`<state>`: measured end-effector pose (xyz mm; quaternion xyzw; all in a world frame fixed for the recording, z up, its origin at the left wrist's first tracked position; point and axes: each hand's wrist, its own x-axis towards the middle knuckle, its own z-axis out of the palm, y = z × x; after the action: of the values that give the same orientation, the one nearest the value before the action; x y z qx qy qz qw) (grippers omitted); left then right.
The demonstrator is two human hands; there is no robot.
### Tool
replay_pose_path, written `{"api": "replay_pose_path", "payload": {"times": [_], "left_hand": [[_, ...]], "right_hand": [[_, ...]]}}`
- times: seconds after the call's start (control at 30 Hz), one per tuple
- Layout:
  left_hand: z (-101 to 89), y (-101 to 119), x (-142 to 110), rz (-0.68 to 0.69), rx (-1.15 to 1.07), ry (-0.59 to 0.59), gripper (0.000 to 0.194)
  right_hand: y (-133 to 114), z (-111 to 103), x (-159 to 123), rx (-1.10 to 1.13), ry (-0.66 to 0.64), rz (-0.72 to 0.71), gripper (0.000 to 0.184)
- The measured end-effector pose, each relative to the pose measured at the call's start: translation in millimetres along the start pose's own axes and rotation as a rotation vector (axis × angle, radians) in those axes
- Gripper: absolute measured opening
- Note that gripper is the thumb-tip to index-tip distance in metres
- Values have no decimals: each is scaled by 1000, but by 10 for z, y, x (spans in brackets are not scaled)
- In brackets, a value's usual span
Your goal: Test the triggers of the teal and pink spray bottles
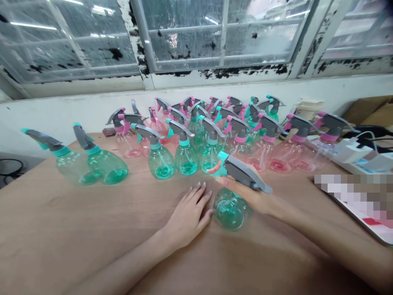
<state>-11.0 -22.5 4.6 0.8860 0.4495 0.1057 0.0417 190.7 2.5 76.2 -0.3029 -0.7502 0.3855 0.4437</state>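
A green spray bottle (230,211) with a grey and turquoise trigger head is in my right hand (245,192), whose fingers wrap round its neck just under the head. The bottle tilts a little, its base close to or on the wooden table. My left hand (190,213) lies flat on the table just left of that bottle, fingers stretched out and holding nothing. Beyond my hands stand more green spray bottles, the nearest a green bottle (186,157) in the front row. Pink spray bottles (258,153) continue that row to the right.
Two green bottles (112,166) stand apart at the left of the table (92,237). Several more bottles crowd toward the wall. On the right are a tablet-like device (365,221), partly blurred out, white power adapters (353,149), a white tub (308,107) and a cardboard box (368,112).
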Motion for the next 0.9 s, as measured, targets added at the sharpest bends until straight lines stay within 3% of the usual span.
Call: {"api": "replay_pose_path", "payload": {"times": [0.3,0.7,0.9], "left_hand": [[0,0,2,0,2,6,47],[6,-4,-3,-2,7,-8,48],[-2,0,3,-7,30,-25,48]], "right_hand": [[23,19,-18,31,18,10,28],[-27,-6,-20,13,6,48,13],[-51,-15,-8,-4,2,37,18]]}}
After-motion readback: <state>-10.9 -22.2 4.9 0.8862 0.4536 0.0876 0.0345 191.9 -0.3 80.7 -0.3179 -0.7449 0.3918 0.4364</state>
